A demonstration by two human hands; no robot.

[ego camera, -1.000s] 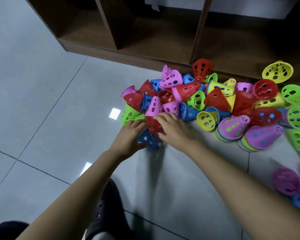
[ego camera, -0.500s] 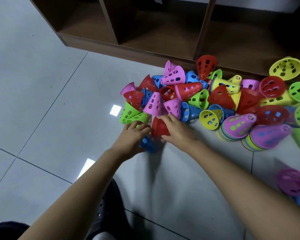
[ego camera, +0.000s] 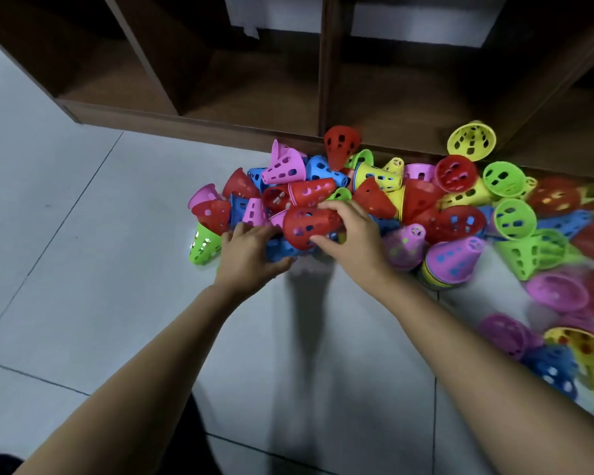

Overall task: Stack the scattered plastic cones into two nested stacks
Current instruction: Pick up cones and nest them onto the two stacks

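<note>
Gripping a red perforated plastic cone (ego camera: 306,226) lying sideways, the right hand (ego camera: 357,245) curls round it; at its 8 o'clock the left hand (ego camera: 246,258) clasps a blue perforated plastic cone (ego camera: 277,250) on the grey floor tiles (ego camera: 117,269).

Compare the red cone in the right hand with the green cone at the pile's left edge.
The red cone is gripped by the right hand; the green cone sits untouched on the floor. The red cone lies on its side; the green cone stands narrow end up. Both are perforated plastic.
</note>
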